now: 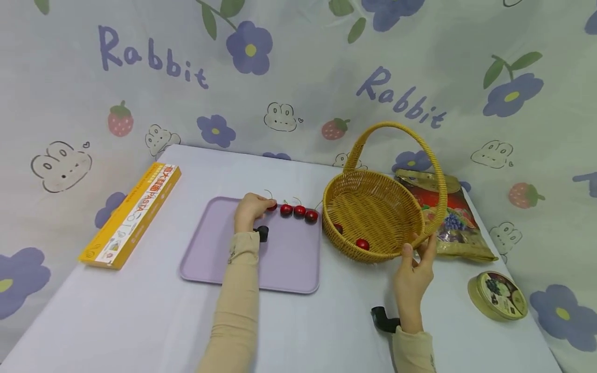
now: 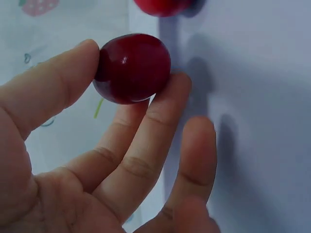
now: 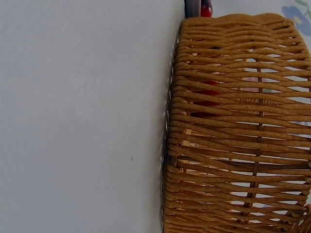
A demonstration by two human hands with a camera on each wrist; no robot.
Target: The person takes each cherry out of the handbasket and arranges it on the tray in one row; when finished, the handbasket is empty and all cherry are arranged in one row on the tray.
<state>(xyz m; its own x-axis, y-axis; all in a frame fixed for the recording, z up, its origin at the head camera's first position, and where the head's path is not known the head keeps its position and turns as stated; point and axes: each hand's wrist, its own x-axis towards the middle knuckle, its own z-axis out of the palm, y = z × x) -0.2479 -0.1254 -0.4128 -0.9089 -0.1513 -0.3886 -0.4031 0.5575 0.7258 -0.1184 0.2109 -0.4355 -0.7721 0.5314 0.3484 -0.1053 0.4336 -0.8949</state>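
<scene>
In the head view my left hand is over the far edge of a lilac tray. Its thumb and fingertips pinch a dark red cherry, seen close in the left wrist view, with a bit of green stem below. Three more cherries with stems sit in a row along the tray's far edge, right of that hand. A woven wicker basket with a tall handle stands beside the tray, two cherries visible inside. My right hand grips the basket where the handle meets the near right rim.
At the left lies a yellow pasta box. Behind the basket is a shiny red and gold bag, and a round gold tin stands at the right. A patterned curtain hangs behind the white table.
</scene>
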